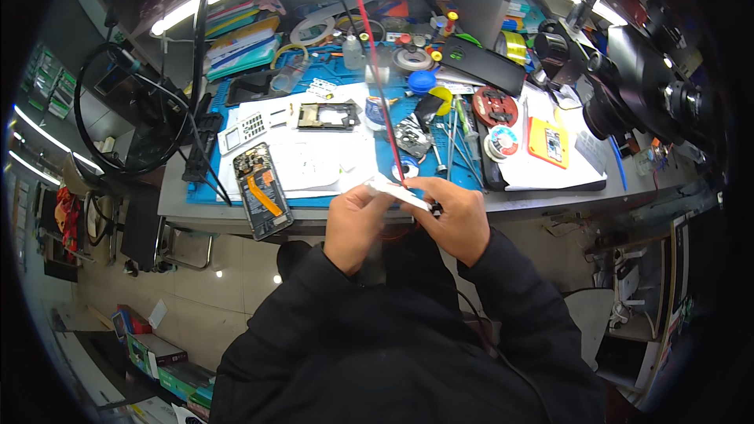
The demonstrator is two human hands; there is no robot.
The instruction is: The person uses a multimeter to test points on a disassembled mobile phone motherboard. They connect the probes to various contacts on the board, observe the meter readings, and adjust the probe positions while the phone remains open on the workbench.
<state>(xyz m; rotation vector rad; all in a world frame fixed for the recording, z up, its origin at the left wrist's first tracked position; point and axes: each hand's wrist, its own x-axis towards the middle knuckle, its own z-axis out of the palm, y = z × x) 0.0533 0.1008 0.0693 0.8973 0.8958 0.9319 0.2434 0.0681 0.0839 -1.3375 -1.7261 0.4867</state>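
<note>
Both hands up over the bench edge, pinching one white strip (395,191) between them: left hand (355,224) grips its left end, right hand (455,216) closed on the right end. Opened phone (263,188) lies just left of left hand, red cable (375,71) runs up from the strip

matt blue rubbery bench mat (393,159), white paper sheets (318,159), glossy opened phone (262,190), metal tweezers (454,141), matt black cloth sleeves (503,283)
</note>
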